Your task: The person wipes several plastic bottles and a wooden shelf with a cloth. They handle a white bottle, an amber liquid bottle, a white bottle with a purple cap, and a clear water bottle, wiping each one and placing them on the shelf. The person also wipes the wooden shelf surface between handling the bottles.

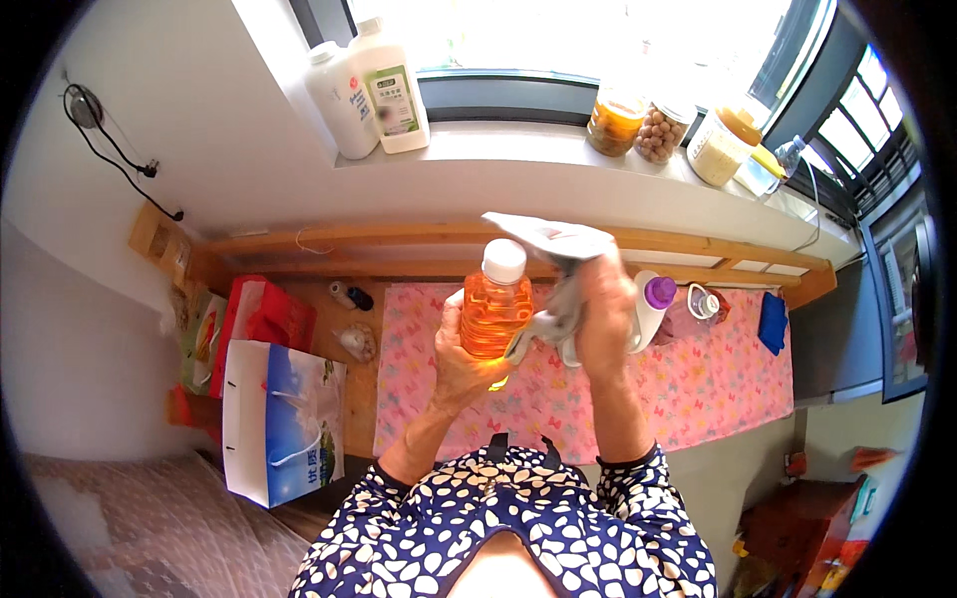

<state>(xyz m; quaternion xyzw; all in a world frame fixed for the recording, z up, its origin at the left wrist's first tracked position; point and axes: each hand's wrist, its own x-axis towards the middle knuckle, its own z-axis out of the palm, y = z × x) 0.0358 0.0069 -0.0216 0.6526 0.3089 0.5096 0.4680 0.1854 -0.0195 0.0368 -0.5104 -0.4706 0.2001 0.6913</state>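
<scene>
My left hand (459, 369) is wrapped round a clear bottle of orange liquid (496, 317) with a white cap, held nearly upright above a pink patterned cloth (429, 324). Just right of it, my right hand (604, 304) grips a pale grey-white rag (558, 239), its fingers smeared by motion. One end of the rag flares up past the bottle's cap; the other hangs against the bottle's right side. Behind the right wrist stands a white bottle with a purple cap (651, 304), partly hidden. To its right is a clear handled bottle (693, 314).
A folded blue cloth (772, 323) lies at the pink cloth's right end. Left stand a blue-white paper bag (294, 424) and a red bag (274, 314). The windowsill (508, 145) holds two white bottles (371, 95) and several jars (663, 130). A wooden rail (399, 237) runs behind.
</scene>
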